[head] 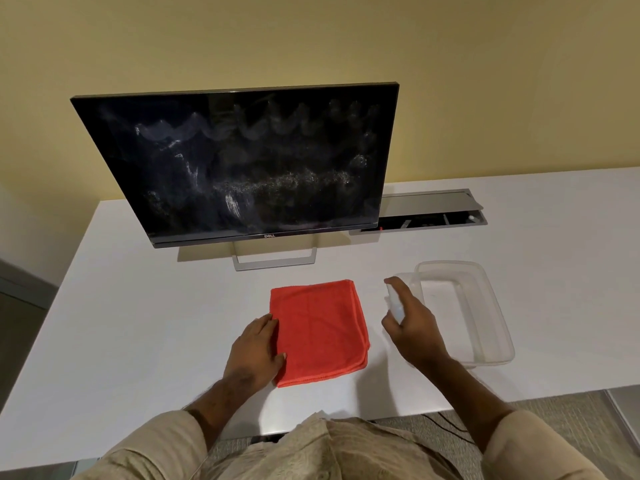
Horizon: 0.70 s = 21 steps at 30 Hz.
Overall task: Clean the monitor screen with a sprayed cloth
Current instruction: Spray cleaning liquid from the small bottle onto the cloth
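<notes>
Holding a small clear spray bottle upright, the right hand has its fingers curled round the bottle's body and the index finger up on the pump top. The head view is the only one. From it, the bottle's long axis runs roughly vertical, tipped a little toward the monitor. The nozzle seems to face left, toward the cloth, though the opening is too small to make out.

The red microfibre cloth lies folded flat on the white table, just left of the bottle and clear of it. Its long axis runs from near the monitor stand back toward the person. That relation decides the coming move: the cloth sits to the left of the spraying fingers and lower than the nozzle, so the mist likely has to go sideways and down.

The left hand rests on the cloth's left edge, fingers fairly straight and pressing it to the table, gripping nothing. It is the nearer hand to the cloth and looks placed to pick it up after spraying.

The Dell monitor stands beyond the cloth, its dark screen tilted back and covered in pale smears and specks. It is well apart from both hands.

A clear plastic container lies right of the right hand, and a cable tray is open behind it.
</notes>
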Each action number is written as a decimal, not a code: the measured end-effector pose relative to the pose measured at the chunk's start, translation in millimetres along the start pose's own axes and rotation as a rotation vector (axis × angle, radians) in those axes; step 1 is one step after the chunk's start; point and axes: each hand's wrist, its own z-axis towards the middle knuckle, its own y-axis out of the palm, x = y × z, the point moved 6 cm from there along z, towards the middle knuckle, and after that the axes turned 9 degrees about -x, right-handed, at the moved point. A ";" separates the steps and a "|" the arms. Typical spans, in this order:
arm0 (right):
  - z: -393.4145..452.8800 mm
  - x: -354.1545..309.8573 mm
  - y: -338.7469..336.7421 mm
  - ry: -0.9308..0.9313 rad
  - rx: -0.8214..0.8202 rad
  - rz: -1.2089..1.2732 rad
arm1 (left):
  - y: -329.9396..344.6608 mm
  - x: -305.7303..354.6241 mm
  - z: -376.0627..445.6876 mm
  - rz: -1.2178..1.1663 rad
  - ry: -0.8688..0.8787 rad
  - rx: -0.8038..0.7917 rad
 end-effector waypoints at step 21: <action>83.2 26.3 -20.8 0.137 0.186 0.577 | -25.1 18.6 62.0 -0.012 0.038 -0.079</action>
